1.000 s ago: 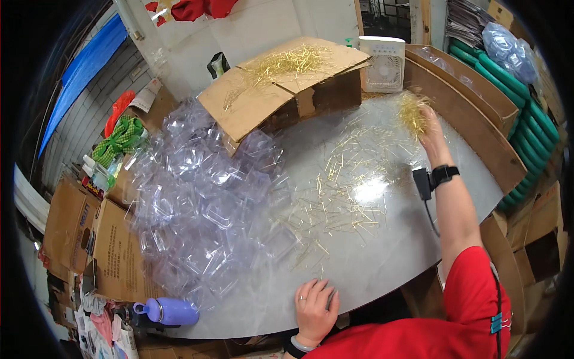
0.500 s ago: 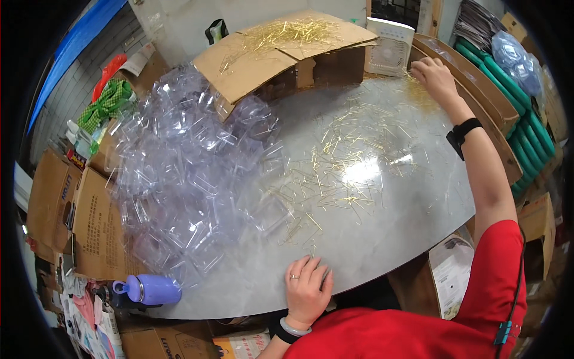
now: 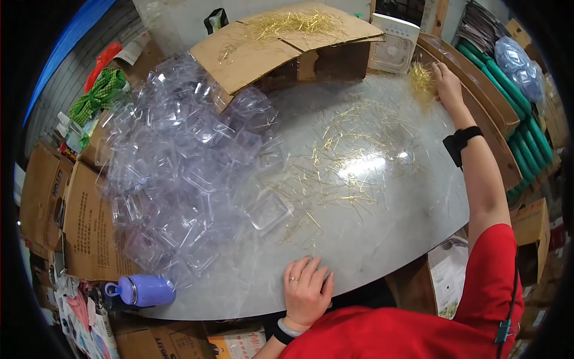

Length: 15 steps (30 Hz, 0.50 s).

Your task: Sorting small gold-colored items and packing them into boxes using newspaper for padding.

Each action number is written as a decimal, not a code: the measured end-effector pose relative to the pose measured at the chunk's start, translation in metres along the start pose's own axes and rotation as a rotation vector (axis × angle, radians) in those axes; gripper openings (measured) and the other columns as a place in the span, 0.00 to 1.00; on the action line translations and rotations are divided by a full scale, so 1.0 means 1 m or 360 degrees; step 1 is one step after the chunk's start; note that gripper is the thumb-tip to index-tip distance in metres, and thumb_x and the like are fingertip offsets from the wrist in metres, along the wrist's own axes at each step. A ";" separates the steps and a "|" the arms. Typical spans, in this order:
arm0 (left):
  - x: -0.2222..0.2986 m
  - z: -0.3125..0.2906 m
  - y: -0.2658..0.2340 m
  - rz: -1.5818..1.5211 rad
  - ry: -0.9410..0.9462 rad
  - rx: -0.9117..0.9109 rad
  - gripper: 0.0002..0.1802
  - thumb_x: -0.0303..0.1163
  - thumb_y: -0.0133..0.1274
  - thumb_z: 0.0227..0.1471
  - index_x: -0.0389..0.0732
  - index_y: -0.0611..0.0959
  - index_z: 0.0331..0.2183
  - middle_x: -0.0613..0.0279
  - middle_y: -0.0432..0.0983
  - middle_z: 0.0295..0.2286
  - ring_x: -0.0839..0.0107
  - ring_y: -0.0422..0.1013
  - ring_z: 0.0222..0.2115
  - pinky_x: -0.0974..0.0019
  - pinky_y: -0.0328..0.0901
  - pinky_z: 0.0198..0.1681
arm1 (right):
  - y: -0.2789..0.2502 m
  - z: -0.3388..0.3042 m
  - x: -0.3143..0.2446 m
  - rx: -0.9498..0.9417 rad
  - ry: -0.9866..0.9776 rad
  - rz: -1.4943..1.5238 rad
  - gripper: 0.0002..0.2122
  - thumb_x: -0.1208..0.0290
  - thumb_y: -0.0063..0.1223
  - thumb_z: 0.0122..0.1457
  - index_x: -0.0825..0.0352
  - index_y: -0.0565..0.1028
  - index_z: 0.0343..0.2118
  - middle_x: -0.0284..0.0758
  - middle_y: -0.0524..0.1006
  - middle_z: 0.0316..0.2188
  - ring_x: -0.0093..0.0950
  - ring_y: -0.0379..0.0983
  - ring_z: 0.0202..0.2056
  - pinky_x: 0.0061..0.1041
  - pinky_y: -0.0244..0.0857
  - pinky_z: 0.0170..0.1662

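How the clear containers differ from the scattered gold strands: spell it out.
The clear containers are broad and boxy; the scattered gold strands are thin and shiny. The containers are heaped at left; the strands lie spread thinly mid-table. Both rest on the grey table.

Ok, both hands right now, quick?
Left hand: open, resting on the table, nothing visibly held.
Right hand: at the gold wire clump; open or closed cannot be told.

gold strands (image 3: 421, 82) near far-right edge of grey mottled table (image 3: 251, 296), lilac-tinged clear containers (image 3: 206, 175) toward left edge, purple bottle (image 3: 153, 290) at near-left edge, green-checked bow (image 3: 98, 100)
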<state>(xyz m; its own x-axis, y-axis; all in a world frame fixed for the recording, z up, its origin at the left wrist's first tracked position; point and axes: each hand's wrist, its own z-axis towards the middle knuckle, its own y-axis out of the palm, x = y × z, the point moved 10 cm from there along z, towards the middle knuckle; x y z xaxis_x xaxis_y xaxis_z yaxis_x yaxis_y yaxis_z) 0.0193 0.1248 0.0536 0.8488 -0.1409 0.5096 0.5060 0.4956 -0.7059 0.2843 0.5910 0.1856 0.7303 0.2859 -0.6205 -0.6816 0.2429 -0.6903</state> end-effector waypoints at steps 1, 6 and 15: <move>0.000 -0.001 0.001 -0.0003 -0.0002 -0.0006 0.08 0.28 0.59 0.41 0.38 0.80 0.28 0.57 0.75 0.37 0.56 0.68 0.42 0.53 0.60 0.48 | -0.004 -0.002 -0.001 0.0095 -0.0042 0.0195 0.17 0.57 0.44 0.62 0.66 0.71 0.44 0.38 0.74 0.23 0.24 0.67 0.12 0.22 0.64 0.16; 0.003 0.002 -0.001 0.0010 -0.0006 0.0015 0.08 0.27 0.59 0.41 0.38 0.80 0.28 0.58 0.75 0.37 0.56 0.68 0.42 0.54 0.60 0.48 | 0.014 -0.013 0.003 -0.0098 0.0136 0.0638 0.18 0.58 0.44 0.62 0.67 0.71 0.46 0.38 0.74 0.37 0.25 0.72 0.21 0.22 0.70 0.23; -0.011 0.029 0.000 -0.1314 -0.0740 0.0004 0.13 0.27 0.51 0.54 0.34 0.76 0.42 0.57 0.74 0.41 0.60 0.68 0.46 0.57 0.65 0.48 | 0.076 -0.147 -0.073 -0.0727 0.0232 0.1935 0.16 0.62 0.45 0.62 0.67 0.69 0.47 0.33 0.72 0.41 0.23 0.72 0.30 0.22 0.70 0.34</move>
<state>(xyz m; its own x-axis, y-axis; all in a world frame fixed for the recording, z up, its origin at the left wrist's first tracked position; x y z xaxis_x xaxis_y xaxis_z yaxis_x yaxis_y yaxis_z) 0.0061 0.1512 0.0621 0.0761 -0.0924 0.9928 0.9187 0.3935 -0.0338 0.1864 0.4522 0.1236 -0.3200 -0.0110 -0.9474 -0.8486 -0.4414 0.2917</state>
